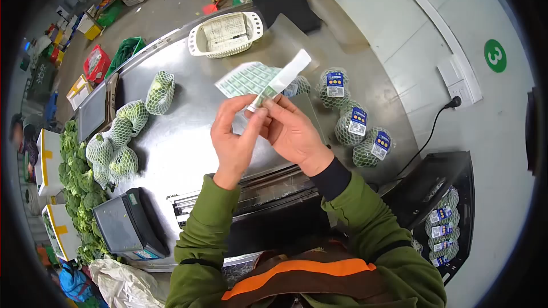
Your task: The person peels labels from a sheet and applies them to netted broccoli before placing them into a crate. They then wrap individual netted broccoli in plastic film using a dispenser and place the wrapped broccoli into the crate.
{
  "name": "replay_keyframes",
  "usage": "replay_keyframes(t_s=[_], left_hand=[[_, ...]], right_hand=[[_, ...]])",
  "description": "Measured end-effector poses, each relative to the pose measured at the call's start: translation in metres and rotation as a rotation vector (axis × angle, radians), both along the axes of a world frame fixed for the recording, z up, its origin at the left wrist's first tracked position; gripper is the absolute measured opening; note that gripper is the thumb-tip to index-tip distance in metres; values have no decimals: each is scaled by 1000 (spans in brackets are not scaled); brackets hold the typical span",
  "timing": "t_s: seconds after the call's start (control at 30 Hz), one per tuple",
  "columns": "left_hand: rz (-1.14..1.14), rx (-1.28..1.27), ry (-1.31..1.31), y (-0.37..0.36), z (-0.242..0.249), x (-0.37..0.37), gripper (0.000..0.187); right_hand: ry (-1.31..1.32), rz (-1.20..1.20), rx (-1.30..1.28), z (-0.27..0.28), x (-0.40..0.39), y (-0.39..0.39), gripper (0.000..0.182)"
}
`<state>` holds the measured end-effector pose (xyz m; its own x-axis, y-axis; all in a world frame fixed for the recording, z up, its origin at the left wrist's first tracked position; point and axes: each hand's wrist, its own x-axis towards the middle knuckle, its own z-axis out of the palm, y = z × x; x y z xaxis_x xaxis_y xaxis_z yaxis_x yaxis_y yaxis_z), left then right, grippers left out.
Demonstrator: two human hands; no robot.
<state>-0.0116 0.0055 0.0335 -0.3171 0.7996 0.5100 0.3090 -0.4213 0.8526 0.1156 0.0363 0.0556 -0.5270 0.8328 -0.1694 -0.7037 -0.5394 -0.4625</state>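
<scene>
In front of me, above the steel table (194, 131), a sheet of small green-and-white labels (245, 80) is pinched at its lower end. A white strip (291, 71) slants up on its right side. My left hand (237, 131) is closed, thumb and forefinger at the sheet's lower edge. Close against it, my right hand (294, 134) also pinches that end, fingertips nearly touching the left ones. Just behind the sheet sits a partly hidden net-wrapped vegetable (297, 86).
Blue-labelled netted vegetables (351, 125) stand at right; unlabelled ones (131, 117) lie left. A white basket (225, 34) holds a paper and pen. Scales (128, 225), heaped broccoli (80, 188) line the left edge. A black crate (456, 222) holds labelled packs; a cable (431, 131) hangs nearby.
</scene>
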Motion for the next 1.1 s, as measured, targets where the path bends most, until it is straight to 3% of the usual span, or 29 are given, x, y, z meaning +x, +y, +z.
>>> replay_keyframes(t_s=[0.03, 0.07, 0.13, 0.17, 0.23, 0.27, 0.33, 0.37, 0.43, 0.47, 0.53, 0.63, 0.77, 0.87, 1.03, 1.1], left_hand=[[-59, -20, -101, -1, -2, 0, 21], [-35, -11, -85, -1, -4, -1, 9], [-51, -66, -105, -3, -4, -10, 9], [-62, -121, -125, -5, -4, -14, 9], [-68, -131, -95, -5, 2, -16, 9], [-75, -98, 7, -3, 4, -18, 9], [-71, -32, 219, -2, 14, -18, 10], [-77, -32, 218, -1, 15, -19, 10], [-110, -29, 277, -2, 15, -20, 10], [-114, -34, 277, -2, 13, -19, 10], [-127, -2, 295, -1, 12, -18, 11], [-141, -15, 285, -3, 8, -17, 13], [-126, -59, 274, -4, -1, -17, 15], [-39, -207, 139, -6, -10, -12, 16], [-198, -446, -145, -7, -21, -11, 19], [-275, -515, -200, -11, -17, -14, 22]], right_hand=[[-3, -6, -6, -4, 7, -1, 9], [-335, -66, 211, -5, 18, -1, 9], [-889, -308, 566, -6, 41, 0, 15], [-890, -308, 562, -3, 50, 3, 15], [-1193, -764, 1254, 27, 58, 12, 22], [-1199, -767, 1246, 43, 59, 16, 22], [-1358, -827, 1591, 69, 60, 25, 29], [-1363, -830, 1587, 72, 62, 31, 29], [-1168, -383, 1557, 72, 64, 37, 28], [-1171, -382, 1551, 69, 64, 37, 28], [-1109, 79, 1306, 61, 61, 38, 27], [-1050, 66, 1190, 40, 55, 37, 21], [-1079, -65, 1258, 24, 47, 33, 16], [-1112, -389, 1454, 3, 41, 30, 15], [-1069, -527, 1446, -25, 43, 27, 11], [-760, -421, 688, -31, 54, 30, 9]])
